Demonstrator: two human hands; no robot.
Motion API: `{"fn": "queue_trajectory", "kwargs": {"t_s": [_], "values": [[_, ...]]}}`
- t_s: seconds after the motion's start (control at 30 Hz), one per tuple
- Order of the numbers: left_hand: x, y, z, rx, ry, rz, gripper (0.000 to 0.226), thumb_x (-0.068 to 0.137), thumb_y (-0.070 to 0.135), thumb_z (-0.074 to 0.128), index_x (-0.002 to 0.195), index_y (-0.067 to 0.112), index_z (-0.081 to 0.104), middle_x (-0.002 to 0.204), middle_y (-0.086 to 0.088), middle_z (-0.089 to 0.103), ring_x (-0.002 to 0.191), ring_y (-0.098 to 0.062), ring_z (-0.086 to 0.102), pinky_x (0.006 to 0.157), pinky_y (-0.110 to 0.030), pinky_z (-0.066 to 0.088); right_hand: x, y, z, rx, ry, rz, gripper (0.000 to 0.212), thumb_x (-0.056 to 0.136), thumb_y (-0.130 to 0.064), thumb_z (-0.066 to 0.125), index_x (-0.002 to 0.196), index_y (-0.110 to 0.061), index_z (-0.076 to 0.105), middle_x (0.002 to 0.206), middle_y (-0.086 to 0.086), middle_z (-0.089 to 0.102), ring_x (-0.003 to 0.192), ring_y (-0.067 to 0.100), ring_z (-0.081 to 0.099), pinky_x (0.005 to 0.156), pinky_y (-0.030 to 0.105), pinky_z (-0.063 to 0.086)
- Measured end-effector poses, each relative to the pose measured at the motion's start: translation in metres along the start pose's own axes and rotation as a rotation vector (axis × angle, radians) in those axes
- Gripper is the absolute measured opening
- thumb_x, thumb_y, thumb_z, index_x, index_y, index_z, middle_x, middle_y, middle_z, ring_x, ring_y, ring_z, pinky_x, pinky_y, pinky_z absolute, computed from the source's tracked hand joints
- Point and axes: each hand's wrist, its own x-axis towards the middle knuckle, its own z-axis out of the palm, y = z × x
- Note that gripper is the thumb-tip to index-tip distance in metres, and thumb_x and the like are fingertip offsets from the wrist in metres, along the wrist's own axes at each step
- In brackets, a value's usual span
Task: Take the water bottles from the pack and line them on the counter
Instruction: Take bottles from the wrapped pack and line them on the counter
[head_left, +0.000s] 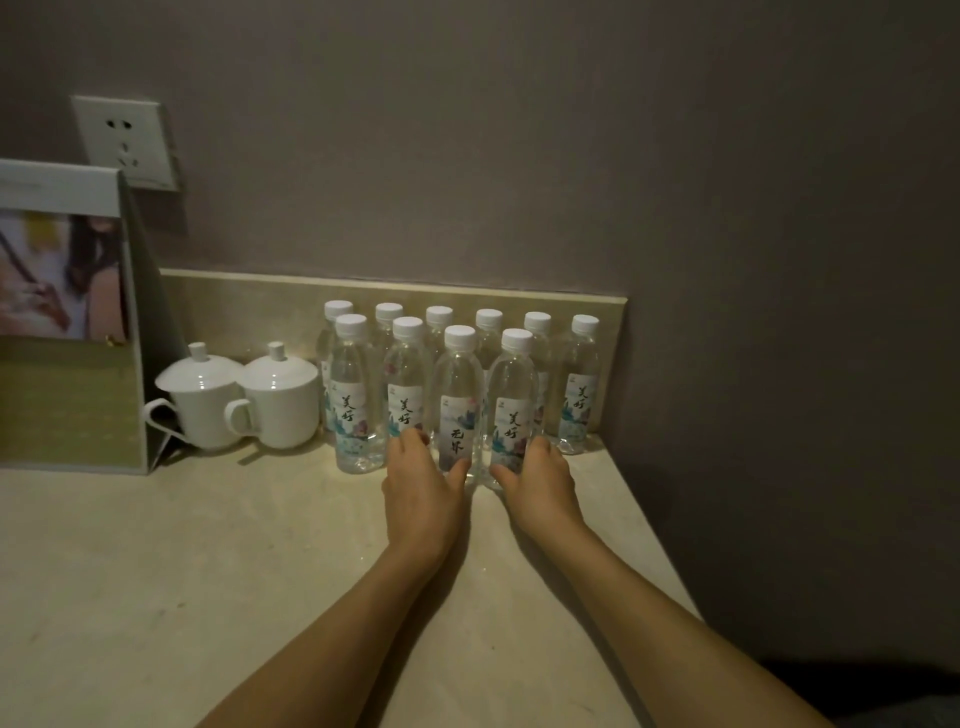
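Several clear water bottles with white caps stand upright in two rows at the back of the pale counter (260, 571). The back row (439, 322) runs along the backsplash, and the front row stands before it. My left hand (423, 493) wraps the base of the third front bottle (457, 395). My right hand (540, 483) wraps the base of the fourth front bottle (514, 400). Both bottles rest on the counter, side by side. No pack is in view.
Two white lidded cups (208, 400) (283, 400) stand left of the bottles. A framed stand-up card (67, 322) sits at far left below a wall socket (127, 140). A wall (779, 364) closes the counter's right side.
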Motion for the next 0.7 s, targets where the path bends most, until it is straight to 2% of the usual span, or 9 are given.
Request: {"fn": "queue_trajectory", "kwargs": {"t_s": [0.17,0.33,0.6,0.7], "values": [[0.002,0.000,0.001,0.012,-0.012,0.015,0.038,0.084,0.024,0.074,0.112,0.010,0.052,0.111,-0.007,0.056,0.095,-0.018,0.054,0.079,-0.028,0.048,0.004,0.001,0.003,0.005,0.014,0.003,0.058,0.092,-0.034,0.063,0.137,-0.006,0.039,0.138,0.012,0.047,0.124,0.032,0.052,0.099,0.050,0.048],[0.003,0.000,0.002,0.052,-0.026,0.038,0.035,0.086,0.025,0.072,0.112,0.010,0.053,0.110,-0.008,0.056,0.098,-0.025,0.058,0.086,-0.041,0.054,0.007,0.001,0.005,0.000,0.030,-0.005,0.061,0.091,-0.035,0.064,0.138,-0.005,0.038,0.137,0.013,0.048,0.122,0.033,0.053,0.097,0.049,0.050],[0.004,0.003,0.005,0.058,-0.016,0.049,0.040,0.085,0.023,0.073,0.116,0.009,0.052,0.113,-0.009,0.059,0.102,-0.026,0.060,0.089,-0.042,0.054,0.014,0.003,0.007,-0.024,0.042,-0.023,0.059,0.091,-0.037,0.063,0.136,-0.006,0.038,0.135,0.014,0.049,0.121,0.033,0.053,0.095,0.048,0.050],[0.005,0.005,0.006,0.040,-0.013,0.051,0.038,0.085,0.022,0.074,0.112,0.009,0.051,0.109,-0.008,0.060,0.100,-0.025,0.061,0.086,-0.042,0.055,0.015,0.004,0.007,-0.021,0.042,-0.033,0.058,0.091,-0.037,0.063,0.135,-0.007,0.039,0.135,0.014,0.049,0.120,0.034,0.053,0.095,0.048,0.050]]}}
